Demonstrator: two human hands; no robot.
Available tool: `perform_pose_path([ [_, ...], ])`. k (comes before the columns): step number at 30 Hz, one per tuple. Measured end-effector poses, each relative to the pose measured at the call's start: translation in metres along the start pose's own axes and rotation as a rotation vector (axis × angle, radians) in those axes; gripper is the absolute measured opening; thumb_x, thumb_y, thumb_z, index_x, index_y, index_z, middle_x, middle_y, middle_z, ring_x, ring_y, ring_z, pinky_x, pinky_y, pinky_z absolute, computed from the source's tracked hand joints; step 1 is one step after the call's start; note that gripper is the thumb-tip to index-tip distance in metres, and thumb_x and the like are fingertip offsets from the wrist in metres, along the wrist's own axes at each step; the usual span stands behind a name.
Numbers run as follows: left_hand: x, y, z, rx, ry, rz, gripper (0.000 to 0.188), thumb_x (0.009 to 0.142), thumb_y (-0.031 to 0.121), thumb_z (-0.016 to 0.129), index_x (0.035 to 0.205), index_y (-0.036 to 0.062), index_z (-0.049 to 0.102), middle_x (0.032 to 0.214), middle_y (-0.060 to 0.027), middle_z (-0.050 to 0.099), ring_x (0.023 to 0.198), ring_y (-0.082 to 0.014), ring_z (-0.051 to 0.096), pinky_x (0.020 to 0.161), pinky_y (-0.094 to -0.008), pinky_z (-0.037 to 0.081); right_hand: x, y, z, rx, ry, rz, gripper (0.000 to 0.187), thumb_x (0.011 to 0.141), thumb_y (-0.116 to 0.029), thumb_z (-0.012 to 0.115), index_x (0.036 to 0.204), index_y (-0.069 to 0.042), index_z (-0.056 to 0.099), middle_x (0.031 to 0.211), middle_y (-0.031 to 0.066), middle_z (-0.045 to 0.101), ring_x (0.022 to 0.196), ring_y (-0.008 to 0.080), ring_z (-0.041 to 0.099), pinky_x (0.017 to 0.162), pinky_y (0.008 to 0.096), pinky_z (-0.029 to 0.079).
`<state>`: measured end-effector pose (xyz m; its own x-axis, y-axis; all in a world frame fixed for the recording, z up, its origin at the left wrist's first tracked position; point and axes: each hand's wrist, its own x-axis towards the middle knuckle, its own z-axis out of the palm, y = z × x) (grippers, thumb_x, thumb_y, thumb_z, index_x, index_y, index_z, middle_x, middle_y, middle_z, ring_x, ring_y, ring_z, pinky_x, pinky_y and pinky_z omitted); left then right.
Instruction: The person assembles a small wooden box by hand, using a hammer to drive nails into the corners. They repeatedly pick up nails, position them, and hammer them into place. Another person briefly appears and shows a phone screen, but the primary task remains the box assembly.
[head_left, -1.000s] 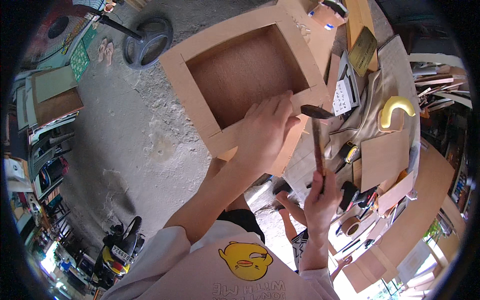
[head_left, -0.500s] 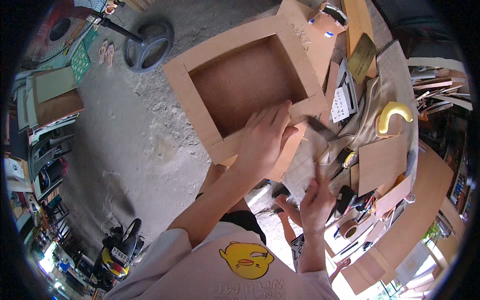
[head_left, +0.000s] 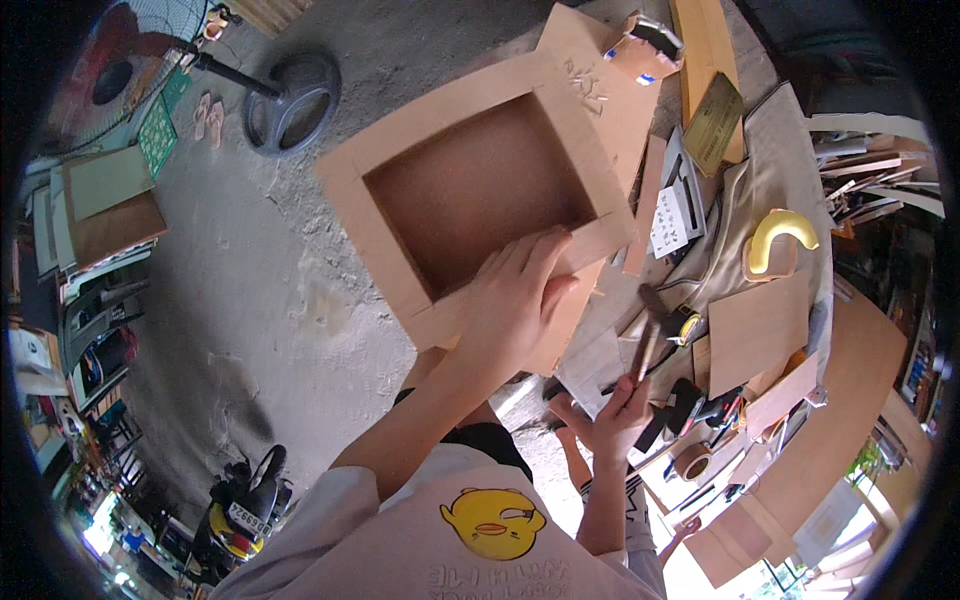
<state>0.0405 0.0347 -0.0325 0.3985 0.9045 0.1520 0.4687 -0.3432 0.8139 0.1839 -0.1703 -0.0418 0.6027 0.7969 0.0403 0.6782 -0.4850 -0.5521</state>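
The right hand [head_left: 618,428] grips a hammer [head_left: 648,352], its head lowered from beside the box a second earlier. To its left, the left hand [head_left: 512,298] lies across a framed wooden box's [head_left: 388,260] near rim, grip unclear; brown panel inside. Beyond both stands an open carton [head_left: 633,60], contents indistinct.

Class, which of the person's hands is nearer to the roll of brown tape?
Right. The right hand, gripping the hammer, is just left of the roll of brown tape; the left hand is farther up and left, on the brown frame.
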Motion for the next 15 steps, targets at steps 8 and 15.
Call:
perform_pose_path([
  [8, 0.038, 0.006, -0.008, 0.110, -0.297, -0.183, 0.040, 0.093, 0.039, 0.072, 0.101, 0.0028, 0.059, 0.093, -0.0185, 0.064, 0.084, -0.0398, 0.068, 0.070, -0.0484, 0.054, 0.038, 0.040, 0.031, -0.145, 0.134, -0.090, 0.017, 0.100, -0.011, 0.062, 0.112, 0.001, 0.058, 0.096, 0.0178, 0.062, 0.088, 0.0367, 0.061, 0.077, 0.0454, 0.050],
  [15, 0.051, -0.007, -0.012, -0.117, -0.416, -0.200, 0.030, 0.093, 0.029, 0.074, 0.091, 0.0026, 0.059, 0.083, -0.0173, 0.060, 0.074, -0.0383, 0.064, 0.063, -0.0478, 0.052, 0.264, -0.041, 0.071, 0.130, 0.014, -0.293, 0.010, 0.096, 0.000, 0.064, 0.105, 0.001, 0.068, 0.095, 0.0171, 0.068, 0.087, 0.0346, 0.068, 0.076, 0.0406, 0.054],
])
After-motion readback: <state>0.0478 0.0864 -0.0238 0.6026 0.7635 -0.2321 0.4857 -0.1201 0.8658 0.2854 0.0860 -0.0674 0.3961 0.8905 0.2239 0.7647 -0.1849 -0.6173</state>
